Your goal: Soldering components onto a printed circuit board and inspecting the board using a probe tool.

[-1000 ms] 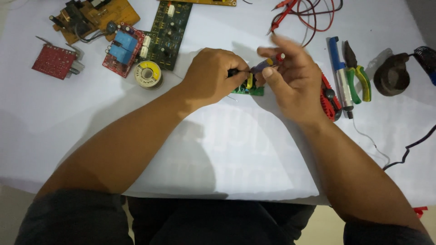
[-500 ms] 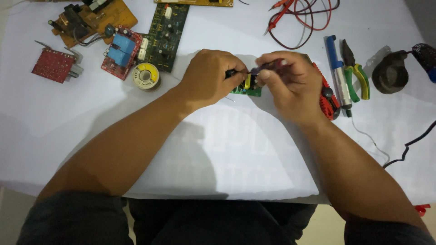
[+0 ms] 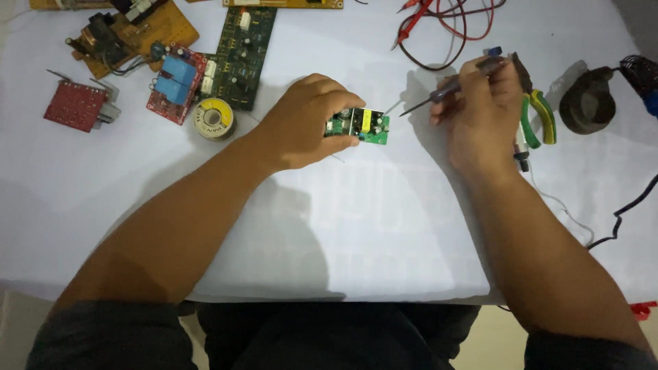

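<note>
My left hand [image 3: 307,118] grips a small green circuit board [image 3: 360,125] with a yellow part on it, holding it just above the white table [image 3: 384,226]. My right hand [image 3: 483,109] is off to the right of the board and holds a thin dark pen-like tool [image 3: 439,92], its metal tip pointing left toward the board with a gap between them. Under the right hand lie pliers with green and yellow handles [image 3: 538,116].
Several circuit boards lie at the back left: a long green one [image 3: 243,51], a red one with blue relays [image 3: 175,82], a small red one [image 3: 77,106], a brown one [image 3: 130,34]. A solder spool [image 3: 214,118], red and black test leads [image 3: 452,27], a dark round stand [image 3: 588,103].
My right hand has pulled away to the right from the small green board, taking the tool with it. The left hand stays on the board, which now shows fully.
</note>
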